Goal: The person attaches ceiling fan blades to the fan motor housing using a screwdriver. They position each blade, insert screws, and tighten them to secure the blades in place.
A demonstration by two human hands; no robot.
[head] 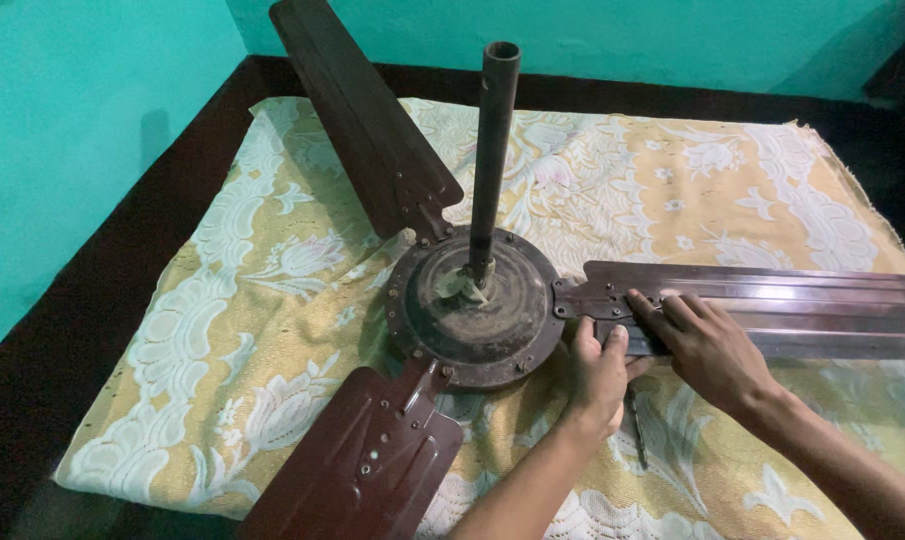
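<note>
Fan: a brown ceiling fan (477, 300) lies on a yellow and white floral bedspread (272, 300), its round motor housing near the middle of the bed.
Rod: the dark down rod (492, 150) stands upright out of the housing centre, open end at the top.
Right blade: the blade (772, 305) runs from the housing to the right edge of the scene, lying flat, its bracket end meeting the housing rim.
Far blade: a second blade (362, 120) reaches to the far left, past the bedspread edge.
Near blade: a third blade (367, 460) points toward the near side, with small holes and a screw showing on its bracket.
Left hand: the left hand (597, 375) grips the near edge of the right blade close to the housing, fingers curled over the top.
Right hand: the right hand (707, 345) rests on top of the same blade just to the right, fingers pressed together and laid flat toward the bracket.
Tool: a thin dark tool (637, 435) lies on the bedspread between the two forearms; its kind is unclear.
Surroundings: teal walls (72, 130) stand on the left and far sides, and a dark bed frame (122, 250) borders the bedspread.
</note>
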